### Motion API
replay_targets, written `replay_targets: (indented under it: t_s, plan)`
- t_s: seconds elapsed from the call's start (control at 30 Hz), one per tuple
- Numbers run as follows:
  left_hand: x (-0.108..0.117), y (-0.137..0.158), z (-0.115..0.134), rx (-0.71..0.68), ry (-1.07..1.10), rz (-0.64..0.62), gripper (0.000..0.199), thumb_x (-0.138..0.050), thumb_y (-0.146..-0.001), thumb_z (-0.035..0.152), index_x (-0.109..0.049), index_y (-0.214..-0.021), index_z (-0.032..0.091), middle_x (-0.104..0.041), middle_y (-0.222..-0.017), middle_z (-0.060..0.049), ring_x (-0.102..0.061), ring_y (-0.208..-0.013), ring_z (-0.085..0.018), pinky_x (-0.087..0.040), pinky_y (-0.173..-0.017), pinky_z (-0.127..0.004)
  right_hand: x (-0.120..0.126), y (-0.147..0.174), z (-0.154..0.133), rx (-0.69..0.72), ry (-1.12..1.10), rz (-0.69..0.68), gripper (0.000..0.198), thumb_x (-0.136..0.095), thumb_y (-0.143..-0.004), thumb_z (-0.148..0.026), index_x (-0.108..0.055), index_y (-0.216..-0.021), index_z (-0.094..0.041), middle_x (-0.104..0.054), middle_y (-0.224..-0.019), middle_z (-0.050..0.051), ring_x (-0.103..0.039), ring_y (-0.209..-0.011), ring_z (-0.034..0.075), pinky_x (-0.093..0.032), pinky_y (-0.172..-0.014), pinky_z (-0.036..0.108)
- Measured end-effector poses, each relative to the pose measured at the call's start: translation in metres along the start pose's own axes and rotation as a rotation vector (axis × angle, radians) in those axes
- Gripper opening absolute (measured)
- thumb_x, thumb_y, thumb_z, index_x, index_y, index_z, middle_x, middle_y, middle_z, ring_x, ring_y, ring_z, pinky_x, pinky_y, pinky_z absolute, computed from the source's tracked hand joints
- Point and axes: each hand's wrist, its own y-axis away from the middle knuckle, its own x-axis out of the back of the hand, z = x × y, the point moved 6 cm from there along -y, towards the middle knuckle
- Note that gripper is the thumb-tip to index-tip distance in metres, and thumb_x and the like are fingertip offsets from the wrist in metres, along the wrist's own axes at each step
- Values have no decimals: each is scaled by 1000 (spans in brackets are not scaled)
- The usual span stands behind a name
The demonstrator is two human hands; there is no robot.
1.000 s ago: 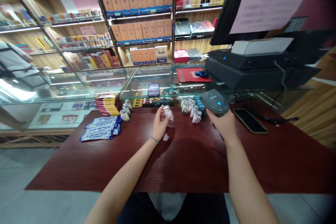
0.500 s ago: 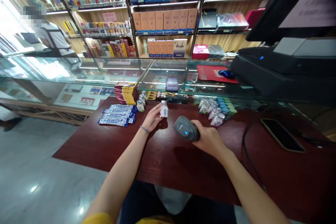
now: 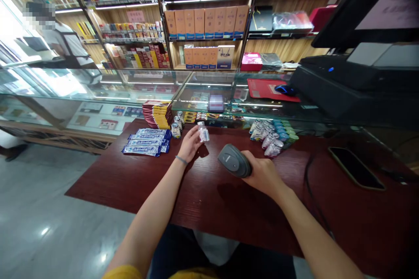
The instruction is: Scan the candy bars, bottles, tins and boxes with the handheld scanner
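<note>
My left hand (image 3: 190,144) is closed on a small clear bottle (image 3: 203,133) with a printed label, tilted above the table. In my right hand (image 3: 262,171) is a dark barcode scanner (image 3: 233,161), its head pointing toward the bottle across a short gap. Left of the bottle stand several similar small bottles (image 3: 176,130) in a row. Beyond the scanner, on the right, more small bottles (image 3: 274,148) with pale, pink, blue and green looks are grouped in rows. Blue-and-white packets (image 3: 144,150) lie overlapped at the left, in front of a stack of red-and-yellow packets (image 3: 157,115).
The dark red wooden table (image 3: 196,209) meets a glass display counter (image 3: 196,91). A phone (image 3: 356,168) and a cable (image 3: 309,192) lie at the right. A black machine (image 3: 353,91) and a mouse (image 3: 284,90) stand on the counter. Another person (image 3: 68,43) is at the far left.
The bottle in my left hand has tilted, its top leaning left. The blue light on the scanner has gone off. The scanner has barely moved.
</note>
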Motion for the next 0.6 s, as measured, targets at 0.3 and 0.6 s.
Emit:
replay_targets:
  t_s: [0.3, 0.6]
  plan:
    - [15, 3, 35, -563, -806, 321, 48, -65, -88, 18, -56, -135, 21, -63, -132, -12, -62, -120, -24, -49, -108, -40, -2, 3, 10, 44, -51, 108, 31, -62, -80, -29, -58, -110, -21, -73, -69, 3, -73, -62, 25, -39, -54, 26]
    - [8, -27, 34, -581, -936, 371, 45, -57, -89, 10, -53, -134, 18, -60, -131, -16, -56, -129, -29, -43, -114, -47, 4, 5, 14, 38, -98, 133, 33, -62, -79, -27, -58, -112, -22, -74, -70, 3, -73, -60, 25, -42, -54, 27]
